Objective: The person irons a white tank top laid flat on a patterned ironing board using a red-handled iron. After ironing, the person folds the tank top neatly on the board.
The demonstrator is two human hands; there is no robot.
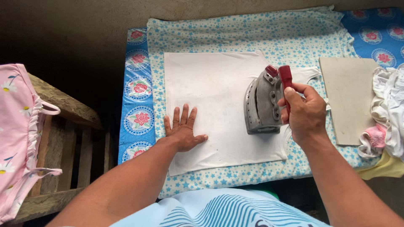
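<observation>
On the white shirt (219, 105) — left hand (183, 131) flat, right hand (304, 114) gripping iron (263, 103).

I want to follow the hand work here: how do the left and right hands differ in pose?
The left hand lies flat, fingers spread, pressing on the white garment; the right hand is closed round the red handle of the metal iron. The left hand holds nothing; the right grips the iron, which is tilted on its side. Both are over the same garment.
</observation>
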